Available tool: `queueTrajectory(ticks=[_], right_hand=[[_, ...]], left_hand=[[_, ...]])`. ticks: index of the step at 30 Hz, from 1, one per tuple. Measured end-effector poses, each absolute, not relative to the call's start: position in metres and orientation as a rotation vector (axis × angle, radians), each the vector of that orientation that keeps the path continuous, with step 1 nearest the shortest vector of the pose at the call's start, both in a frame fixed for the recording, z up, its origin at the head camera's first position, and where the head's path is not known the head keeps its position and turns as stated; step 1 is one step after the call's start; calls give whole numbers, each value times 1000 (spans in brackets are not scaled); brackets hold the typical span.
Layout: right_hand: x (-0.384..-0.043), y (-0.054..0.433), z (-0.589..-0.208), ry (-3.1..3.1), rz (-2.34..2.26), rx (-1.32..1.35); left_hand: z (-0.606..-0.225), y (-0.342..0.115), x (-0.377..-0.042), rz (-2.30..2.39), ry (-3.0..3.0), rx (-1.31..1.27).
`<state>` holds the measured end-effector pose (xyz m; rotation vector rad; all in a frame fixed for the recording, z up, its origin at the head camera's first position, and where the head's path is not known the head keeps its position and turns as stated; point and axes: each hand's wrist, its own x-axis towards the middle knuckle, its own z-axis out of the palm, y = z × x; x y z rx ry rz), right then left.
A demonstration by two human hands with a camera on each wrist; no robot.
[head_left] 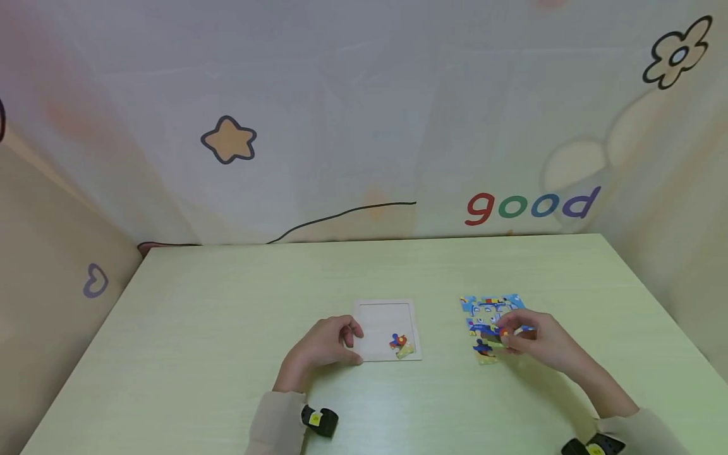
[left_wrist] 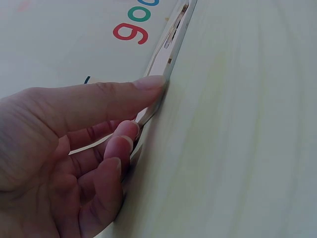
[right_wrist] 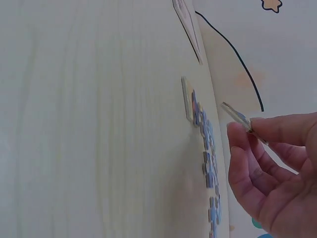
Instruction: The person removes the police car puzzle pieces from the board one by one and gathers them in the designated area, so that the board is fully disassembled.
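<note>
A white puzzle frame (head_left: 375, 330) lies flat on the table, with a couple of joined puzzle pieces (head_left: 402, 345) in its lower right corner. My left hand (head_left: 325, 342) holds the frame at its left side, thumb at the near left corner and curled fingers along the edge. Up close in the left wrist view, the thumb of this hand (left_wrist: 74, 134) presses on the frame's rim (left_wrist: 161, 64). Over on the right, my right hand (head_left: 540, 340) pinches a puzzle piece (right_wrist: 237, 116) between thumb and fingers, raised above a group of colourful blue puzzle pieces (head_left: 483, 311), partly covering it.
The pale wooden table (head_left: 227, 297) extends around both hands. A printed cloth backdrop (head_left: 341, 126) stands behind its far edge, with cloth (head_left: 671, 253) along the right side too. Bands with small cameras (head_left: 321, 421) sit on both wrists.
</note>
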<state>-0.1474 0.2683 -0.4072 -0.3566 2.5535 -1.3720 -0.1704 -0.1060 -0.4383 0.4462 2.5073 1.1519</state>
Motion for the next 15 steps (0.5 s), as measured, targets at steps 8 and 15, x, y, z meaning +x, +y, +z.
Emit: queueTrajectory(ticks=[8, 15], right_hand=[[-142, 287, -413, 2577, -1266, -402], [-143, 290, -420, 2605, -1208, -456]], left_hand=[[-438, -106, -171, 1142, 2507, 444], [-439, -106, -171, 1142, 2508, 456]])
